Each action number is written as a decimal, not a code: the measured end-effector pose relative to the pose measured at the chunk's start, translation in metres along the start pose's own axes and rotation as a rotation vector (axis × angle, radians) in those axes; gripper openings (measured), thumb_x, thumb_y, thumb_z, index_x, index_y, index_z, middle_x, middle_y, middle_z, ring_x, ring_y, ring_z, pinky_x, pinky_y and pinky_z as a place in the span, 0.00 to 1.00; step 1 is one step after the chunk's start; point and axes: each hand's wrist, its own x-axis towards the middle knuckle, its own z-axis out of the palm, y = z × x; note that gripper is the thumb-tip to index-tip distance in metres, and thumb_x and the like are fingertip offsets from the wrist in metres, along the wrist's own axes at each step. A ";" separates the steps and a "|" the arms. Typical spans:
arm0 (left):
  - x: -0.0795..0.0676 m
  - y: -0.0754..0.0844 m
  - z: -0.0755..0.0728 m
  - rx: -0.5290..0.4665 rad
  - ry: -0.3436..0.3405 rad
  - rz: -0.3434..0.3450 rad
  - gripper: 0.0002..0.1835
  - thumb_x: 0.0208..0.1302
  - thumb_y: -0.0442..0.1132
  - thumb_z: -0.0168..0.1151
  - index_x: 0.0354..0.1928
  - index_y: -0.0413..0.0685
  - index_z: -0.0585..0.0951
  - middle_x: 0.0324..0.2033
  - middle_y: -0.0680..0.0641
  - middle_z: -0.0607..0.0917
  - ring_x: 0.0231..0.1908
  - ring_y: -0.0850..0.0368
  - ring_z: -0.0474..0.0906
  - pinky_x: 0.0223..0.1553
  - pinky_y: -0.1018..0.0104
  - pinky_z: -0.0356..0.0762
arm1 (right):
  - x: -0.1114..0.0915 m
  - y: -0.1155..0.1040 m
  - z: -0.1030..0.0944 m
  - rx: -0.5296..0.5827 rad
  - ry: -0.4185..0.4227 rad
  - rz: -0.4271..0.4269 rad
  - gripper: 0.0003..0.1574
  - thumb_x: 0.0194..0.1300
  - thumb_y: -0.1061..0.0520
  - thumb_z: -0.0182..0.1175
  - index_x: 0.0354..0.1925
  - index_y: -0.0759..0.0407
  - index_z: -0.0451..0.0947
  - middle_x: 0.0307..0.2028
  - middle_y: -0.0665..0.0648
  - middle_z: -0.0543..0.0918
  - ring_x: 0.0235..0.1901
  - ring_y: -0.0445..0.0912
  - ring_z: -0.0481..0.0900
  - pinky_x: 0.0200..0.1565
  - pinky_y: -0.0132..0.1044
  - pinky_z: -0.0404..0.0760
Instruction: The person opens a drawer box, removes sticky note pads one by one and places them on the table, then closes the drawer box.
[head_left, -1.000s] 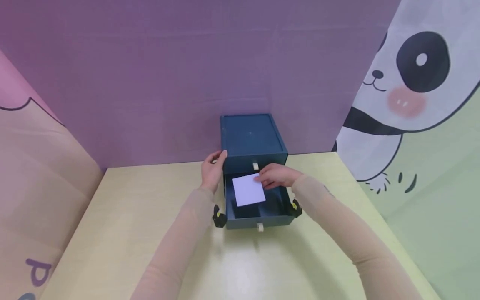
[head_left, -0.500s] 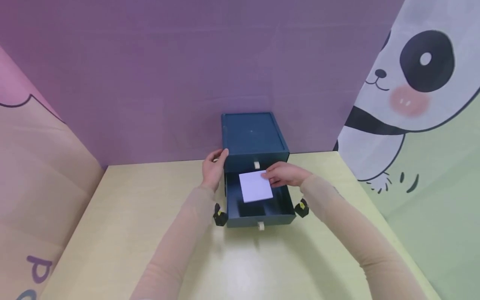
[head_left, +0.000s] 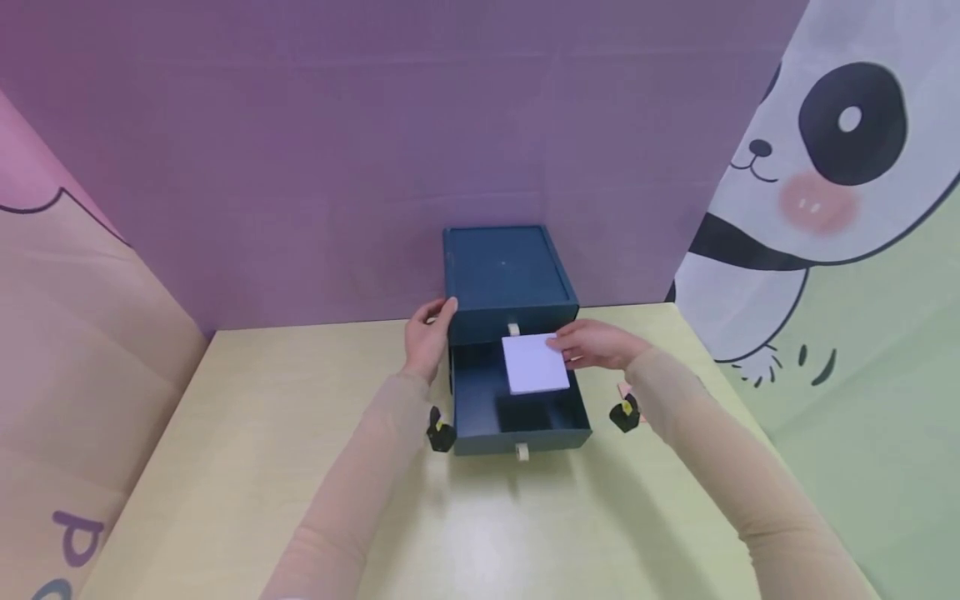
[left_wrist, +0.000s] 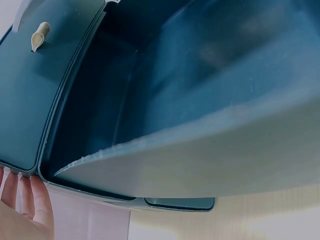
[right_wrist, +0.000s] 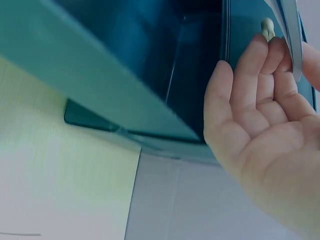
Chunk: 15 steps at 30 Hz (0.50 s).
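Note:
A dark blue two-drawer desktop organizer (head_left: pixel 506 267) stands at the back of the table with its lower drawer (head_left: pixel 476 404) pulled out. My left hand (head_left: pixel 427 337) rests against its left side near the front corner; in the left wrist view its fingers (left_wrist: pixel 41 202) lie nearly straight along that side. My right hand (head_left: pixel 596 344) pinches a white square notepad (head_left: pixel 534 367) by its right edge, over the right part of the open drawer. In the right wrist view the notepad (right_wrist: pixel 291 30) shows edge-on between thumb and fingers. The upper drawer, with a pale knob (head_left: pixel 513 329), is closed.
The organizer stands on a pale wooden table (head_left: pixel 300 417) against a purple backdrop (head_left: pixel 337 167). Beside my right wrist, a small pinkish-red item (head_left: pixel 623 389) lies on the table, mostly covered by the wrist camera (head_left: pixel 625 414). A panda-printed sheet (head_left: pixel 825 167) hangs at the right.
My right hand has carried the notepad to the right across the drawer, uncovering more of the drawer's inside. The pinkish-red item has come into view. My left hand stays at the organizer's side.

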 end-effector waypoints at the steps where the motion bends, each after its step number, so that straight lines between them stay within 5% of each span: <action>1: 0.000 0.000 0.000 0.000 0.000 0.000 0.24 0.62 0.52 0.61 0.56 0.47 0.77 0.53 0.46 0.77 0.46 0.53 0.72 0.53 0.58 0.72 | 0.000 0.002 -0.003 0.000 -0.004 -0.007 0.27 0.70 0.53 0.53 0.57 0.72 0.64 0.44 0.57 0.79 0.40 0.45 0.77 0.60 0.49 0.72; 7: 0.001 0.000 -0.001 0.001 -0.002 0.000 0.24 0.62 0.52 0.61 0.56 0.47 0.77 0.53 0.46 0.77 0.47 0.53 0.72 0.53 0.58 0.72 | -0.001 0.015 -0.017 0.026 -0.033 -0.041 0.21 0.70 0.55 0.52 0.51 0.72 0.69 0.34 0.48 0.82 0.36 0.42 0.79 0.57 0.46 0.75; 15: 0.002 -0.003 0.000 0.004 -0.009 0.000 0.25 0.62 0.53 0.60 0.56 0.47 0.77 0.54 0.46 0.77 0.49 0.52 0.72 0.56 0.56 0.71 | -0.005 0.035 -0.033 0.032 -0.050 0.014 0.31 0.72 0.52 0.50 0.61 0.75 0.61 0.37 0.47 0.81 0.38 0.42 0.78 0.58 0.45 0.73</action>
